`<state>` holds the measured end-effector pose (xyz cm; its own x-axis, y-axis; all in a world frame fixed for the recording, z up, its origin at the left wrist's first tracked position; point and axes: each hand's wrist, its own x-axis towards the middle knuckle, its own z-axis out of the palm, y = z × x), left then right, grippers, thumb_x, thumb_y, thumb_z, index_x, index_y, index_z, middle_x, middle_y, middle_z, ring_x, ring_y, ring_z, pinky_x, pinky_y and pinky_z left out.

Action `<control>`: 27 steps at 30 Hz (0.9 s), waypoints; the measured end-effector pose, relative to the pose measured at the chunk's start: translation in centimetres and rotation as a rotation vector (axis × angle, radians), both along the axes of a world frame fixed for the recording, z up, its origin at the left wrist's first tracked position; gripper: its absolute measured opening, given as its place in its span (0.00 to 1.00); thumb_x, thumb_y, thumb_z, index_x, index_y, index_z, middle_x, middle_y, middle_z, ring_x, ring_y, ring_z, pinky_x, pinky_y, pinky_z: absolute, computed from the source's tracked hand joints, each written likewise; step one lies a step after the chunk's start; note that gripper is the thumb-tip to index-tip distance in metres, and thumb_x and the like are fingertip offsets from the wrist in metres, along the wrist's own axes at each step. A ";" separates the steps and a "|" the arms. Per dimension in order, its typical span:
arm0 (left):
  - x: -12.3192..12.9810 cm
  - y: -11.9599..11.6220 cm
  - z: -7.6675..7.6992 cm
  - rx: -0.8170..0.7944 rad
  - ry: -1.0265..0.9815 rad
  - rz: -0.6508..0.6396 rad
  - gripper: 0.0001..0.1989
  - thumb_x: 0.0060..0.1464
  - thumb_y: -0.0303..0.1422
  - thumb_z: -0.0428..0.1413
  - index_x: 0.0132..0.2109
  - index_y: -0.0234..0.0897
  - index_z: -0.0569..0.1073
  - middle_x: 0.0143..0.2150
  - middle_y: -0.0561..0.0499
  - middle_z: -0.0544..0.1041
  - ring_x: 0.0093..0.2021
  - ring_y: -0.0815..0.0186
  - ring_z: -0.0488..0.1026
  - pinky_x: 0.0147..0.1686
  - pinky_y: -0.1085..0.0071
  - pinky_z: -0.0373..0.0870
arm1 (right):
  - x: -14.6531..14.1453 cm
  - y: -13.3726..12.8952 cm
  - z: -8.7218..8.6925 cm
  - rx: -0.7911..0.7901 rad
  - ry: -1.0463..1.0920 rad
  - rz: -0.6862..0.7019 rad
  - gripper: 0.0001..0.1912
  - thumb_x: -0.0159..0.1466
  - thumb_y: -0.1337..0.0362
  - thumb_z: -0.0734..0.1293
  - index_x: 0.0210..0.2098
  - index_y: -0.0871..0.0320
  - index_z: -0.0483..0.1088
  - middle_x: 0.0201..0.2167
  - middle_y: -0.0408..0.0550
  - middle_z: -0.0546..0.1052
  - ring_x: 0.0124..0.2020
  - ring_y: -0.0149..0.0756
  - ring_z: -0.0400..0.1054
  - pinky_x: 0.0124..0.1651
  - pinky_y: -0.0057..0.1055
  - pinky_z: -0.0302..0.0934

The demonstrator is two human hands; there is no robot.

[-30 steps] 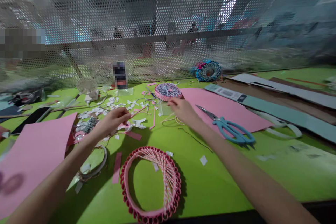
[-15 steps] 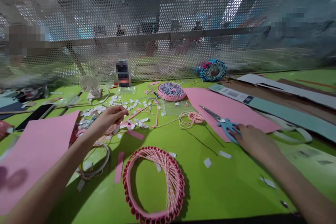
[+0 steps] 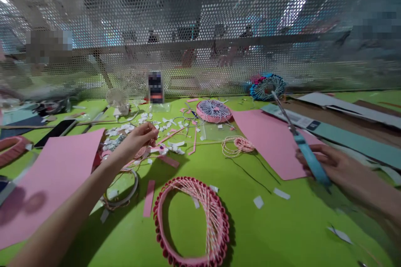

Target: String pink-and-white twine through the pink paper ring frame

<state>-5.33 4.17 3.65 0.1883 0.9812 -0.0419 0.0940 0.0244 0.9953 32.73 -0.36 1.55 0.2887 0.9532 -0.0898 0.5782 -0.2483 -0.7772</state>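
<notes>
At the right, my right hand (image 3: 332, 162) is closed round the blue-handled scissors (image 3: 307, 152), which are raised off the table with their blades pointing up and away. My left hand (image 3: 144, 135) hovers over the white paper scraps (image 3: 177, 146) with its fingers curled together; whatever they may hold is hidden. In front of me lies a pink ring (image 3: 158, 212) edged with small red-pink paper loops. Pink-and-white string (image 3: 210, 212) is strung across its right side. Beyond it, a loose coil of pink string (image 3: 242, 145) rests near a pink paper sheet (image 3: 266, 137).
Another pink sheet (image 3: 62, 171) and a phone (image 3: 56, 132) lie at left. A woven disc (image 3: 214, 110) and a blue woven ring (image 3: 267, 87) stand toward the back, before a perforated metal screen (image 3: 200, 16). Pale green card strips (image 3: 351, 135) lie at right.
My right hand has lifted the scissors off the pink sheet and turned their blades upward. My left hand keeps about the same place over the scraps. The view has shifted slightly left.
</notes>
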 end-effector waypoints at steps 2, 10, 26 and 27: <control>0.3 -0.1 -0.1 -0.053 -0.124 0.009 0.09 0.44 0.31 0.56 0.26 0.33 0.63 0.21 0.58 0.67 0.19 0.78 0.65 0.22 0.82 0.62 | -2.3 -0.6 0.3 -0.118 0.456 0.126 0.17 0.40 0.56 0.65 0.28 0.54 0.58 0.19 0.42 0.64 0.18 0.29 0.59 0.22 0.27 0.57; 1.0 -0.4 -0.8 -0.166 -0.446 -0.116 0.05 0.49 0.28 0.53 0.29 0.34 0.62 0.36 0.47 0.75 0.38 0.65 0.72 0.39 0.70 0.68 | -11.3 -3.9 -0.7 -0.668 1.249 0.696 0.22 0.41 0.53 0.69 0.29 0.59 0.60 0.21 0.40 0.61 0.20 0.22 0.54 0.23 0.23 0.52; 1.6 -1.3 -0.6 -0.132 -0.487 -0.182 0.02 0.49 0.25 0.52 0.33 0.34 0.65 0.34 0.49 0.75 0.37 0.67 0.72 0.42 0.70 0.66 | -13.7 -4.4 -2.0 -0.775 1.340 0.759 0.21 0.45 0.53 0.69 0.29 0.59 0.58 0.19 0.36 0.62 0.18 0.19 0.57 0.20 0.19 0.53; 1.7 -1.3 -0.7 -0.124 -0.487 -0.195 0.03 0.49 0.25 0.52 0.33 0.35 0.65 0.33 0.49 0.75 0.37 0.68 0.72 0.43 0.70 0.66 | -13.8 -4.4 -2.0 -0.781 1.347 0.751 0.21 0.45 0.53 0.69 0.29 0.59 0.58 0.19 0.36 0.62 0.17 0.19 0.57 0.20 0.19 0.53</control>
<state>-3.66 2.89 2.97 0.3929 0.9194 -0.0172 -0.3632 0.1723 0.9156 18.97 -4.79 -0.47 -0.8232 0.4510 -0.3450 -0.1684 -0.7742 -0.6101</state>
